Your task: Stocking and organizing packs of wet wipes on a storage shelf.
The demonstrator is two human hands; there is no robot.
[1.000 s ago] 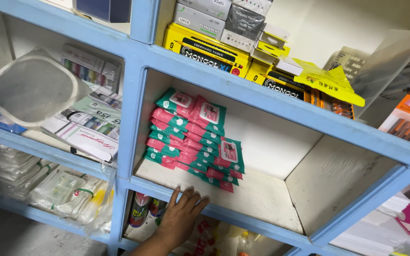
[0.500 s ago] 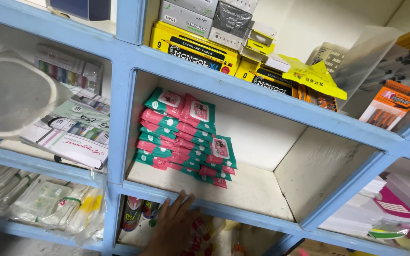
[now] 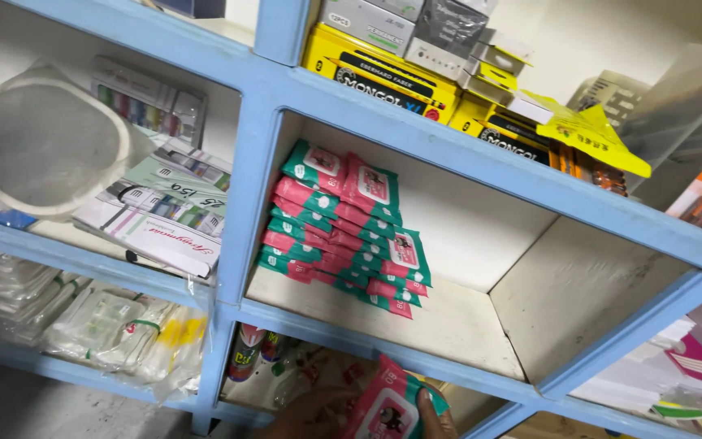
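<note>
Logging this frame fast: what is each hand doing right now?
Left hand: not in view.
Right hand: gripping a pink and green packet, thumb over its edge, below the blue shelf.

Blue shelf unit point(image 3: 245, 203); middle compartment holds stacked pink-green packets point(image 3: 339, 228).

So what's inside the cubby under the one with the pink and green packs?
Some bottles at its left, and a hand holding one pink and green pack. The shelf board and the picture's edge hide the rest.
</note>
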